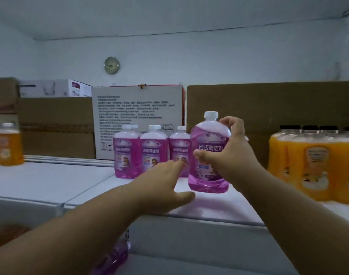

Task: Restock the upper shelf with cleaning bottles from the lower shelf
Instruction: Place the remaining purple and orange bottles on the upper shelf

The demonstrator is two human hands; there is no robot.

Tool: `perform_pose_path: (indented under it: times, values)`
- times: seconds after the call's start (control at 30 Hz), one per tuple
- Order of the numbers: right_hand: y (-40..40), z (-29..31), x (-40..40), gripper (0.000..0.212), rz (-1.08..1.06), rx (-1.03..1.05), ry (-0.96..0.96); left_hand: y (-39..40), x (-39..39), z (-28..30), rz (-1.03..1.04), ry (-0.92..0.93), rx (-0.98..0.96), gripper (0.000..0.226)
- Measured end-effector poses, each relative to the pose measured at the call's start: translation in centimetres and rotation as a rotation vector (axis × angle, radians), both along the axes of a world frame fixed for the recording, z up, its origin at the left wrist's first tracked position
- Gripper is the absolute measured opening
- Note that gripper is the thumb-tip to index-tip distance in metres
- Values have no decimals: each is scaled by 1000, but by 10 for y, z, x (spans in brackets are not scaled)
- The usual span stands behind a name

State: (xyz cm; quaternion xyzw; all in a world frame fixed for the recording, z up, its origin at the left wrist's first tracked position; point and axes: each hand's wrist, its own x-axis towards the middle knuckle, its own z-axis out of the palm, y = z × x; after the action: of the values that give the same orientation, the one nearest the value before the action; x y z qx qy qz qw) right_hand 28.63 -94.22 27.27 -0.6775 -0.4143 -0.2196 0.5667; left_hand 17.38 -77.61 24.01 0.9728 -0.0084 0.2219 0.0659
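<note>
Right hand [232, 155] grips blurred purple bottle [208, 153]; left hand [165, 181] open, fingertips hidden behind it

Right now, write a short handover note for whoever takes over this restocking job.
Right hand: holds a purple cleaner bottle upright just above the upper shelf, not yet set down.
Left hand: open, holds nothing, reaching forward beside that bottle.
Done: a group of purple bottles stands on the shelf in front of the white box.
Left: set this one down beside them. One more purple bottle shows below the shelf edge; bring it up. Orange bottles stand to the right.
</note>
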Motion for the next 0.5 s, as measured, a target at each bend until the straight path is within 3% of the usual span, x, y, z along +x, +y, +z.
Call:
perform_pose_path:
  times: [0.1, 0.37, 0.5]
  values:
    - [47, -7, 0, 84, -23, -21, 52, 42, -5, -7, 34, 85, 79, 78]
    - [89, -21, 10, 82, -120, -85, 93, 75, 10, -11, 58, 205, 26, 95]
    - [78, -29, 17, 121, -264, -312, 38, 76, 14, -17, 103, 244, 62, 91]
